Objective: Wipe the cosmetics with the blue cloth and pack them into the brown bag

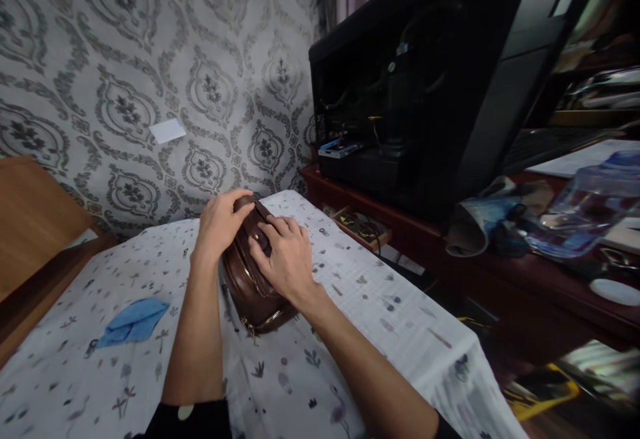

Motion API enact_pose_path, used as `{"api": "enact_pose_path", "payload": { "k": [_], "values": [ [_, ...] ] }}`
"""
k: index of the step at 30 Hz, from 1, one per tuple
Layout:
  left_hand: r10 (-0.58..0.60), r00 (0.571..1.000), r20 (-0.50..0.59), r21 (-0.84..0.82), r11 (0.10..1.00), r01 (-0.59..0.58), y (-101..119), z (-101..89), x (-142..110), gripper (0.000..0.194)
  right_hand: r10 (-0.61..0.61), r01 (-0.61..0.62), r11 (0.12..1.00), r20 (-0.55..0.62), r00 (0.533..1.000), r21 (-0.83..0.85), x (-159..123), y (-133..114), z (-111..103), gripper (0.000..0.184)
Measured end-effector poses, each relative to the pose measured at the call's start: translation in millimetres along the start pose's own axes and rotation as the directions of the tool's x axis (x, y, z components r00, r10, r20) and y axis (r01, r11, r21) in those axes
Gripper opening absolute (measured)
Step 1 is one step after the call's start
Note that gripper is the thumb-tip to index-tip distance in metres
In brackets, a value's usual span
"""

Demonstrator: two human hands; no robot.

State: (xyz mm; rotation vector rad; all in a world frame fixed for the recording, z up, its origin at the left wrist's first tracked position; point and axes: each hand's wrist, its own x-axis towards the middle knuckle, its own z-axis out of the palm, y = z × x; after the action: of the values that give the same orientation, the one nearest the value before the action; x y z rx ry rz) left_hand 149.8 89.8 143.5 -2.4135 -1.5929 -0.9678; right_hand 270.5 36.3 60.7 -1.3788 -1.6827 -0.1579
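Observation:
A brown leather bag (240,280) with gold zippers lies on the white patterned cloth, under both of my hands. My left hand (220,222) grips its far end, thumb on top and fingers curled over the edge. My right hand (286,254) has its fingers bent against the middle of the bag, by a dark flap with a small gold stud; what the fingertips pinch is partly hidden. Near the bag's close corner hang gold zipper pulls (249,328). Left of the bag rests a folded blue cloth (133,321).
The white printed cloth (395,339) covers the surface beneath. A wooden board (37,226) rises at left. On the right, a red-brown desk (430,242) holds a black computer case (415,92) and a clear plastic jug (585,206). A small drawer (363,227) stands open.

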Motion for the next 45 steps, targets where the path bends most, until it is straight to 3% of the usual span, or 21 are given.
{"api": "enact_pose_path", "payload": {
  "k": [9,19,24,30,45],
  "values": [
    [-0.091,0.995,-0.037,0.121,0.988,0.095,12.6,5.2,1.2,0.031,-0.015,0.017,0.998,0.049,0.999,-0.055,1.3,-0.9,-5.1,0.033],
    [0.005,1.0,0.018,-0.228,0.974,-0.001,-3.3,4.5,4.7,0.035,-0.017,0.02,0.997,0.035,0.999,-0.072,0.5,-1.3,-3.6,0.034],
    [-0.045,0.999,0.022,0.017,0.999,0.044,-1.1,-12.3,-2.0,0.027,-0.011,0.012,0.999,0.022,1.0,-0.049,0.1,-0.4,-3.1,0.034],
    [-0.192,0.976,0.103,0.288,0.945,0.156,-4.5,-32.8,-11.6,0.022,-0.014,0.014,1.0,-0.027,1.0,-0.017,-0.5,1.6,1.1,0.031],
    [-0.104,0.981,0.161,0.384,0.923,0.035,5.7,-42.5,-17.9,0.021,0.0,0.0,1.0,-0.015,1.0,-0.012,-0.1,0.7,-0.2,0.031]
  ]
}}
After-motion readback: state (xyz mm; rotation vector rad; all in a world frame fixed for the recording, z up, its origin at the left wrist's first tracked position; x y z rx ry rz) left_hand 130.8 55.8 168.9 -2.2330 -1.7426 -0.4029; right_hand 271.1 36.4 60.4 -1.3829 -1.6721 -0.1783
